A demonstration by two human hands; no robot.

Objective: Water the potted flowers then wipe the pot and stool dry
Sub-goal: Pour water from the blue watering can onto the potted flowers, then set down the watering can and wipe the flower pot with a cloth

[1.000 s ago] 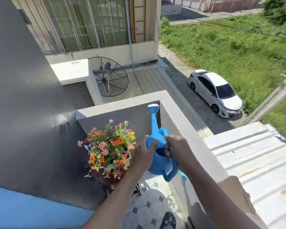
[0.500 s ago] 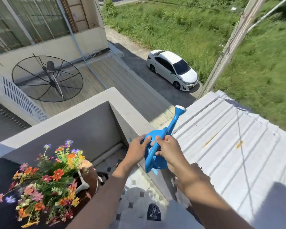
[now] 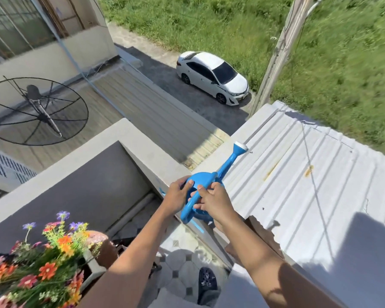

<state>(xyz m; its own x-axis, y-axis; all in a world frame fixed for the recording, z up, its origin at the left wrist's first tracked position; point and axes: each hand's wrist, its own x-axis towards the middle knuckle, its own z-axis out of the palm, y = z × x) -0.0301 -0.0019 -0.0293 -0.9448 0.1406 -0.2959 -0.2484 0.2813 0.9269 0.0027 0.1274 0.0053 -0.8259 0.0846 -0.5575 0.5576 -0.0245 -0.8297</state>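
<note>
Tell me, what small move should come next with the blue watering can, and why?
Probably set the watering can down on the ledge. Both the left hand and right hand hold it there, its spout aimed away from the potted flowers.

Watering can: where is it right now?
Head view, centre: the watering can sits over the balcony ledge, held by the left hand and right hand, right of the flowers.
</note>
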